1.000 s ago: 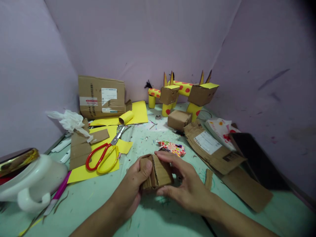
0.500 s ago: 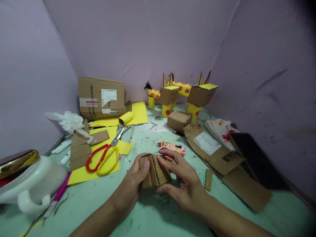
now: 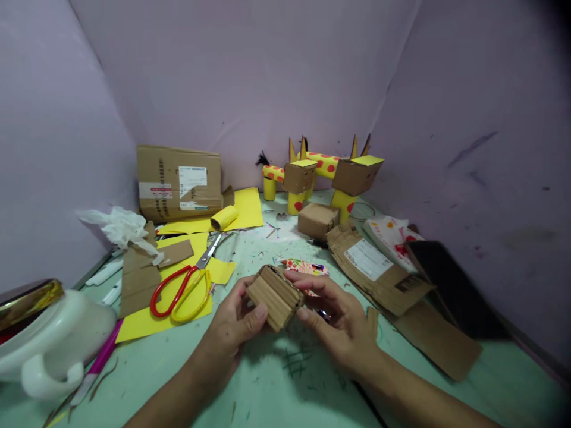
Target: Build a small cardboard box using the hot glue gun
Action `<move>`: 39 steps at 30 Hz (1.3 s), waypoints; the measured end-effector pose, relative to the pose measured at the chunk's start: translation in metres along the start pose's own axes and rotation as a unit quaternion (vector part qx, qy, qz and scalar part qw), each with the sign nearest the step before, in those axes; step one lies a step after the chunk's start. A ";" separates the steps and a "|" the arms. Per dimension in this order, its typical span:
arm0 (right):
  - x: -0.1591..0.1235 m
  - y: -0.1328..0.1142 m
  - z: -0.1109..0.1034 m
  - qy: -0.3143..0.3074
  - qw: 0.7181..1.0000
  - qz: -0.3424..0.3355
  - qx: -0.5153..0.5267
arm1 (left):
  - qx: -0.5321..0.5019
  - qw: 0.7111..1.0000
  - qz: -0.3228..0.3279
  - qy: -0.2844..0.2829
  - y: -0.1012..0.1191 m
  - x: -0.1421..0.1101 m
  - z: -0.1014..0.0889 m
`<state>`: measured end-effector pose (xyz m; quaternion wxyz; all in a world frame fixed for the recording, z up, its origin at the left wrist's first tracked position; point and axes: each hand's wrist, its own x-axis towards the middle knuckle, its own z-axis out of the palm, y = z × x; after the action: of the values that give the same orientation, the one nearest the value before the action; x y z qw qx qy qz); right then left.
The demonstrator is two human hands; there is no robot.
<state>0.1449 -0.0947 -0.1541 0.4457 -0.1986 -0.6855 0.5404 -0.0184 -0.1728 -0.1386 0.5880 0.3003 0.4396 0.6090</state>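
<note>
Brown corrugated cardboard block (image 3: 275, 300) is front and centre, held up over the green table (image 3: 263, 389) between both hands. Left hand (image 3: 232, 324) grips its left end, thumb on the near edge, other fingers partly hidden. Right hand (image 3: 341, 318) has a lighter pinch on the right end, forefinger above, thumb below. Looks like a two-ended hold for steadiness, ridged face up. Most room to move: near side, between the forearms. Tighter beyond: patterned packet (image 3: 306, 266) right past the block, scissors (image 3: 199, 264) leftward, handles nearest the person; flattened cardboard (image 3: 439, 339) bounds the right.
</note>
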 end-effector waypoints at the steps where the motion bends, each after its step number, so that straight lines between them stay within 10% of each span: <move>1: 0.000 0.000 0.000 -0.005 1.000 0.005 0.009 | 0.010 1.000 0.004 -0.001 -0.001 0.001 -0.002; 18: 0.003 0.002 0.006 0.029 0.988 0.098 0.113 | 0.242 0.961 0.096 0.088 -0.002 -0.006 0.004; 26: 0.008 -0.004 0.011 0.077 0.978 0.137 0.139 | 0.174 0.981 0.083 0.004 -0.001 0.000 -0.009; 39: -0.004 -0.007 0.005 0.029 0.976 -0.161 -0.142 | 0.164 0.982 0.028 0.089 -0.005 -0.004 -0.003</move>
<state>0.1439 -0.1032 -0.1499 0.5137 -0.1629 -0.7650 0.3527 -0.0180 -0.1772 -0.1440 0.4718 0.3492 0.5761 0.5688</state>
